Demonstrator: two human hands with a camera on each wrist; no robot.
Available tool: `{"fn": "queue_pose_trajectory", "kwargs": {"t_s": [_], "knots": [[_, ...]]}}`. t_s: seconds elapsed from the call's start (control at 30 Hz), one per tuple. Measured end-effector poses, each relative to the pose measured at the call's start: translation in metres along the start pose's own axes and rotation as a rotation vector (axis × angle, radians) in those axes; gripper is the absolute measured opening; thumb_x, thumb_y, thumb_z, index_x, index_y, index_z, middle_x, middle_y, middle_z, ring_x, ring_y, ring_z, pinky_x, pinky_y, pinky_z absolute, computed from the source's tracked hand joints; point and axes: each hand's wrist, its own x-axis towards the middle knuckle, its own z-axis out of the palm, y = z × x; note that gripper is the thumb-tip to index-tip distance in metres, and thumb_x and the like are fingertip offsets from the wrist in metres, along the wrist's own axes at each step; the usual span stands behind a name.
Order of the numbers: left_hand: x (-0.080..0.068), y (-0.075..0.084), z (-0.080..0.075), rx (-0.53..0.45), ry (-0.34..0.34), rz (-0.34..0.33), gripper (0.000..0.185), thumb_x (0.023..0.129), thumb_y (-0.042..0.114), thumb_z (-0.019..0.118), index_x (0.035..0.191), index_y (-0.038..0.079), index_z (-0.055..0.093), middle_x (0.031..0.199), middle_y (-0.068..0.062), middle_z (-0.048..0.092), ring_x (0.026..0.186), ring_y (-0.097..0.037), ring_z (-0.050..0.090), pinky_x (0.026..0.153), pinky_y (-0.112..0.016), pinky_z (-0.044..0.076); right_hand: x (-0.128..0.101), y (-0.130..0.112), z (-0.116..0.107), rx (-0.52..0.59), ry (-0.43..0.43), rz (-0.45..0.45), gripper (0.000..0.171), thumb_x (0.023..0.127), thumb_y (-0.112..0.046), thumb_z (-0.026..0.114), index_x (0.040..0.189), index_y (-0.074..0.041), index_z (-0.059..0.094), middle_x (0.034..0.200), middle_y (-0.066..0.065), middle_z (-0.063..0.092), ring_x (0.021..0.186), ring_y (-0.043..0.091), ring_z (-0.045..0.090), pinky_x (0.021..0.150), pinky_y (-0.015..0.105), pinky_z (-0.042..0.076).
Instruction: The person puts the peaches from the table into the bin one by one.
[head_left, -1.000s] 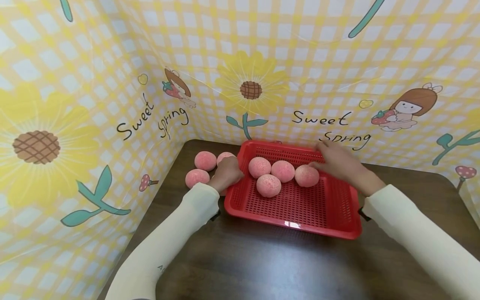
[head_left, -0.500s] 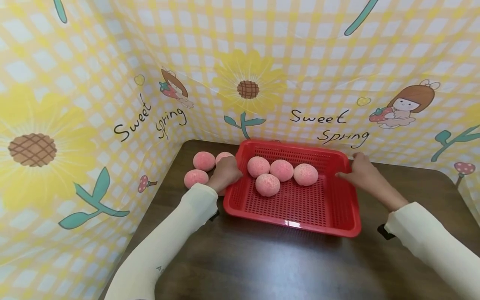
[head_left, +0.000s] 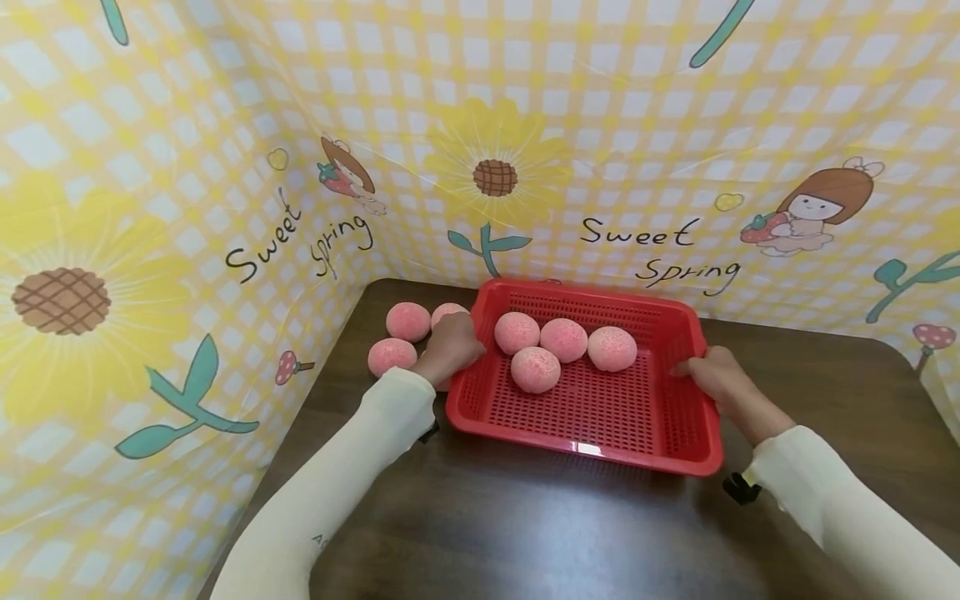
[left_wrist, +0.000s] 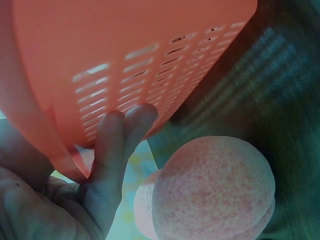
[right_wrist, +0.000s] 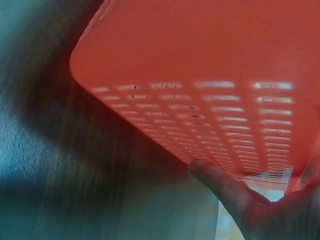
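My left hand (head_left: 450, 346) and right hand (head_left: 712, 375) grip the red basket (head_left: 592, 417) mid-frame by its side rims (probably light, stiff; peaches (head_left: 536, 369) could roll)

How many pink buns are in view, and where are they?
7 visible. Four lie in the red basket. Three lie on the table left of it. The left hand may hide another.

- I see a dark wood table (head_left: 525, 533) filling the lower frame.
- Yellow checked backdrop (head_left: 600, 100) wraps left and top, printed with sunflowers and "Sweet Spring".
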Motion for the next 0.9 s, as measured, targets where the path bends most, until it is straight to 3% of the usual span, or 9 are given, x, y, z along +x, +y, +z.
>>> {"fn": "queue_pose_trajectory", "kwargs": {"t_s": [0.13,0.37,0.7,0.9], "knots": [[-0.0014,0.0003,-0.0016,0.038,0.010,-0.010,0.025,0.085,0.000,0.060,0.108,-0.002,0.068,0.097,-0.019,0.073,0.077,-0.026,0.075,0.071,-0.038,0.063,0.0006,-0.0009,0.0022,-0.056,0.038,-0.003,0.049,0.093,-0.006,0.055,0.133,0.019,0.043,0.109,0.031,0.070,0.076,0.025,0.077,0.070,0.044,0.064],[-0.0015,-0.0001,-0.0014,0.010,-0.012,-0.030,0.026,0.086,0.000,0.060,0.111,-0.003,0.069,0.098,-0.020,0.075,0.081,-0.030,0.076,0.071,-0.038,0.063,0.0013,0.0013,0.0048,-0.090,0.068,0.000,0.043,0.093,-0.007,0.054,0.127,0.018,0.046,0.100,0.027,0.071,0.072,0.023,0.076,0.068,0.042,0.064],[-0.0031,0.0007,-0.0008,-0.023,-0.027,0.027,0.026,0.087,0.000,0.059,0.110,-0.003,0.069,0.100,-0.022,0.075,0.085,-0.032,0.077,0.076,-0.039,0.063,0.0011,0.0004,0.0008,-0.142,0.093,-0.003,0.037,0.091,-0.007,0.055,0.117,0.019,0.050,0.089,0.023,0.072,0.066,0.022,0.075,0.064,0.040,0.063],[0.0004,0.0016,-0.0057,0.132,-0.025,0.046,0.015,0.089,0.010,0.069,0.103,0.003,0.070,0.089,-0.012,0.073,0.077,-0.022,0.072,0.076,-0.035,0.061,0.0002,0.0002,0.0007,-0.135,0.089,0.014,0.036,0.091,-0.007,0.055,0.116,0.018,0.051,0.087,0.021,0.071,0.066,0.022,0.075,0.064,0.040,0.063]]}}
